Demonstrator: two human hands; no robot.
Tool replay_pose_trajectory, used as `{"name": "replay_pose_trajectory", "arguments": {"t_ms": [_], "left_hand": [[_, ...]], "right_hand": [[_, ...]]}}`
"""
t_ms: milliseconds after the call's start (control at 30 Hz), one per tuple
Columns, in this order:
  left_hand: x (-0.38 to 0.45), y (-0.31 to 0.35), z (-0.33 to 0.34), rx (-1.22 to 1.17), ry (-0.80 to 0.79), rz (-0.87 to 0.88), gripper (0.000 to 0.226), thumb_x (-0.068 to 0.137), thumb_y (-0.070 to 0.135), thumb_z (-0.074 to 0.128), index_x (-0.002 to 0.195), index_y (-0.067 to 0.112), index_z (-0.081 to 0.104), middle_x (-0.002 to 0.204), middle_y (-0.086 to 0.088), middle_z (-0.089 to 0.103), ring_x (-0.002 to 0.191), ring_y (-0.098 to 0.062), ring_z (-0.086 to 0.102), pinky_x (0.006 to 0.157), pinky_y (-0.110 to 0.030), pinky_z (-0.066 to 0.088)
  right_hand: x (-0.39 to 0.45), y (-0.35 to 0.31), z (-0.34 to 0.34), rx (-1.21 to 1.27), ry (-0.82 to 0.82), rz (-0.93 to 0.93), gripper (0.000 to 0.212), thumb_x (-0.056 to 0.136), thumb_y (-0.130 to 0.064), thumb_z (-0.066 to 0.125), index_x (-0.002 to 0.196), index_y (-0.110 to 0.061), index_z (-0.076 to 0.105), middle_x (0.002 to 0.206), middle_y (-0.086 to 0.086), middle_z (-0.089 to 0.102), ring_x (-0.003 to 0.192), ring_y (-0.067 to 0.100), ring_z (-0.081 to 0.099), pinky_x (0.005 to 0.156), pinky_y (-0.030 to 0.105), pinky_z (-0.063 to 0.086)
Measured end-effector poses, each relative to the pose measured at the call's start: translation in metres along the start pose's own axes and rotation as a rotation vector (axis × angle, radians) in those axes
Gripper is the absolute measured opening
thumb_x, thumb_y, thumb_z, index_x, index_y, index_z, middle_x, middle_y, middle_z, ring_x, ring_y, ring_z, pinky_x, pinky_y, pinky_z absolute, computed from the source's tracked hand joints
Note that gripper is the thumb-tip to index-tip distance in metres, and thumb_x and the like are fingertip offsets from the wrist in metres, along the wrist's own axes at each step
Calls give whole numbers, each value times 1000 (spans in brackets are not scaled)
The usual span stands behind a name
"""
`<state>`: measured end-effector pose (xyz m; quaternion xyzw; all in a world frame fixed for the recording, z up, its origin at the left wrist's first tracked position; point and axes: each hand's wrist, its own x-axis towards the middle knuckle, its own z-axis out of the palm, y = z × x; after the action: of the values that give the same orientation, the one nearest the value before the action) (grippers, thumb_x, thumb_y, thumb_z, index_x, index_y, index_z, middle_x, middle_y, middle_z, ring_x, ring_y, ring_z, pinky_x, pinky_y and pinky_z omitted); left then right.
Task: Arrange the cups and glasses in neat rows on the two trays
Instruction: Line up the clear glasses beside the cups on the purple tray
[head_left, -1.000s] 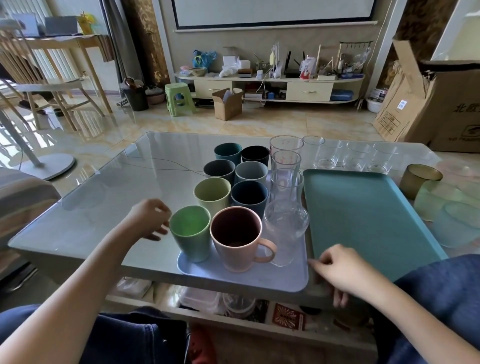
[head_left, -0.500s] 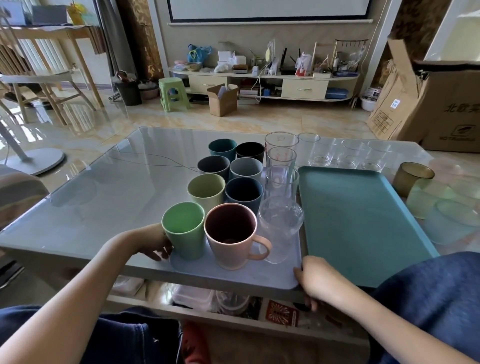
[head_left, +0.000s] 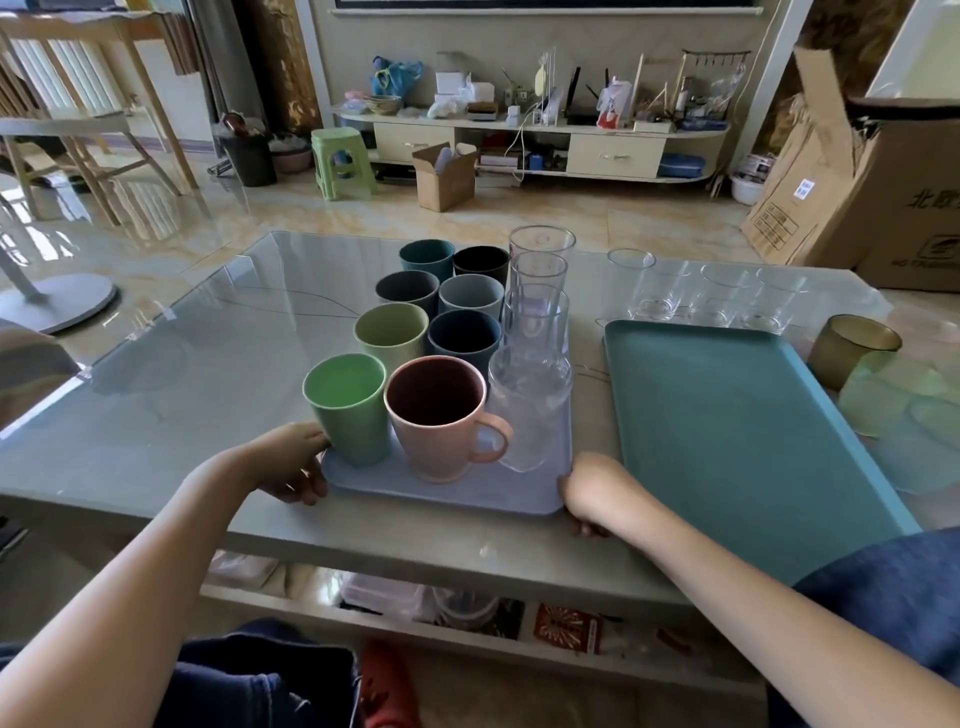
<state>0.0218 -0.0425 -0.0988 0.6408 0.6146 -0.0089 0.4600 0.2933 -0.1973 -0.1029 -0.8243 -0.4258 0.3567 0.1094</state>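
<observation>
Hands: left hand (head_left: 291, 462) grips the near left corner of the pale blue tray (head_left: 447, 493), fingers curled under its edge; right hand (head_left: 589, 491) grips the near right corner, fingers wrapped below the rim.
Pale blue tray: lies flat on the glass table (head_left: 197, 374), between the two hands and stretching away from them.
Cups on it: two columns of four; green cup (head_left: 349, 408) just beyond the left hand, pink mug (head_left: 441, 415) beside it with its handle turned toward the right hand; further off, an olive cup (head_left: 390, 332) and navy cup (head_left: 463, 338), then two grey cups, then a teal cup (head_left: 427, 257) and black cup (head_left: 480, 265) at the far end.
Glasses on it: one column of four clear glasses (head_left: 535, 322) down the tray's right side, nearest one just beyond the right hand.
Teal tray (head_left: 727, 441): on the table just right of the right hand, holding nothing, a narrow gap apart from the pale blue tray.
Loose glasses (head_left: 711, 296): clear ones stand in a row on the table beyond the teal tray's far edge.
Far right: amber glass (head_left: 852, 351) and pale green glasses (head_left: 893, 400) on the table right of the teal tray, well away from both hands.
</observation>
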Motion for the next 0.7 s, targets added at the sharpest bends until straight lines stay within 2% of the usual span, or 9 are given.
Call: {"name": "replay_pose_trajectory", "arguments": {"t_ms": [67,167,267,367,467,567,633,667,700], "left_hand": [[4,1,-1,-48,12,-13,30,102,25,26,90,9,47,55,-14,56,32,-17,51,39,-16,37],[9,2,-2,-83,64,-10,29,102,24,27,89,8,47,52,-12,57,31,-16,48,36,-14,34],[15,1,-1,-138,115,-23,39,102,33,26,84,7,47,44,-8,56,27,-15,46,33,-12,33],[20,-1,-1,-204,176,-33,46,102,38,26,74,7,46,39,-6,55,24,-14,44,33,-10,33],[23,-4,-1,-254,245,-27,48,101,40,27,70,8,45,36,-4,55,23,-13,45,31,-11,33],[23,-3,0,-263,261,-34,47,101,40,27,71,8,45,37,-4,58,25,-13,49,33,-14,36],[22,-1,2,-246,269,-36,46,101,38,27,73,8,47,38,-4,59,27,-13,52,37,-17,39],[21,0,4,-238,274,-34,45,102,36,27,74,7,47,39,-4,60,28,-13,54,40,-18,40],[19,1,6,-224,278,-33,45,102,35,27,74,6,48,40,-5,60,29,-14,55,42,-19,42]], "right_hand": [[7,-7,-2,0,1,3,29,94,-4,37,66,-12,42,44,1,50,20,-3,41,25,9,32],[22,-19,-5,-60,-7,76,37,92,-1,43,56,-9,46,20,-2,39,35,13,49,31,19,37],[36,-28,-7,-78,10,81,35,89,2,45,55,-6,49,17,-2,36,43,19,44,28,18,31],[51,-35,-7,-61,48,55,31,88,3,44,58,-5,48,39,7,50,46,21,44,36,22,35],[66,-44,-3,-56,79,46,25,88,1,45,64,-3,52,64,12,54,58,25,49,46,26,36],[74,-53,1,-80,83,6,23,87,1,46,97,5,66,94,22,66,79,26,54,63,28,42],[75,-55,2,-95,70,-1,27,86,0,48,104,6,67,90,22,67,88,31,62,65,29,45],[74,-54,0,-111,61,-10,24,88,-1,47,100,5,67,85,21,68,89,32,65,65,28,48],[71,-52,-1,-119,62,-31,24,92,-4,45,92,4,67,77,18,70,81,30,66,61,27,49]]}}
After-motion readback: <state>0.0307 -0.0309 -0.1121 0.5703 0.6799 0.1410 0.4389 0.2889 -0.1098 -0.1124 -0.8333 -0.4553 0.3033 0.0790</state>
